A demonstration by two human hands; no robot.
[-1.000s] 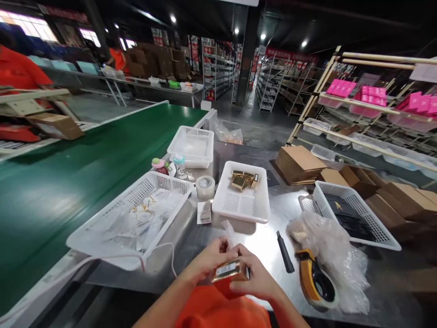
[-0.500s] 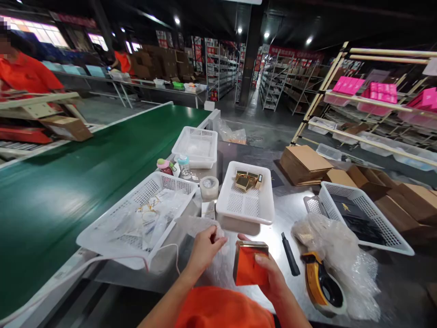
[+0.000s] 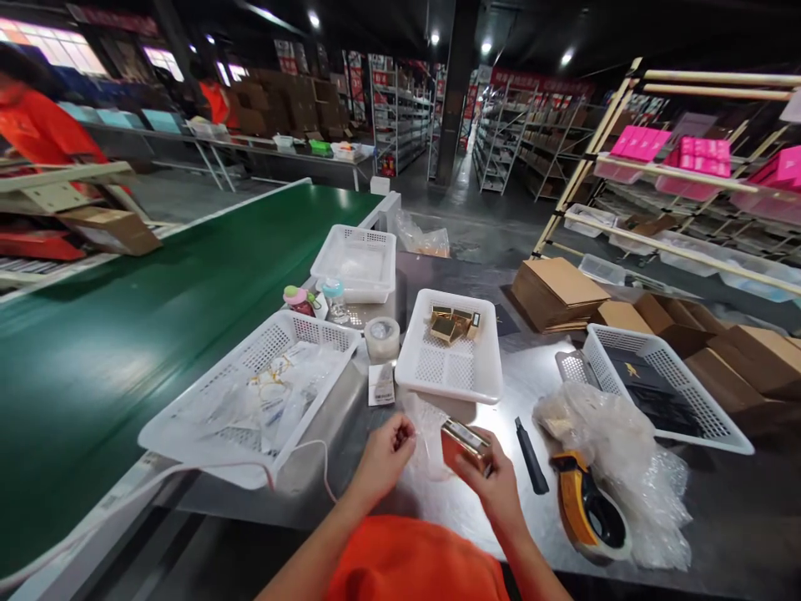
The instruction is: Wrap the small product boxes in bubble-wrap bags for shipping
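A shiny gold box (image 3: 466,446), its front reflecting orange, is held in my right hand (image 3: 494,480), thumb in front and fingers behind. It is tilted, with its narrow face turned up. My left hand (image 3: 385,459) is closed in a pinch at the left edge of a clear sheet of bubble wrap (image 3: 429,442). This wrap hangs between my hands, partly behind the box. Beyond it, several more gold boxes (image 3: 451,324) lie in a white perforated basket (image 3: 449,380). A white label slip (image 3: 381,386) and a roll of clear tape (image 3: 381,338) are ahead of my left hand.
Right of my hands lie a black box cutter (image 3: 531,455), a yellow tape dispenser (image 3: 579,509) and crumpled bubble wrap (image 3: 601,426). A basket of plastic bags (image 3: 244,401) stands left, beside a green conveyor (image 3: 188,284). Flattened cartons (image 3: 556,292) and a basket of black pouches (image 3: 663,392) are right.
The gold box has tipped, showing its narrow side, and moved slightly right and up. The bubble wrap has shifted right, uncovering the label slip. My left hand has closed more tightly.
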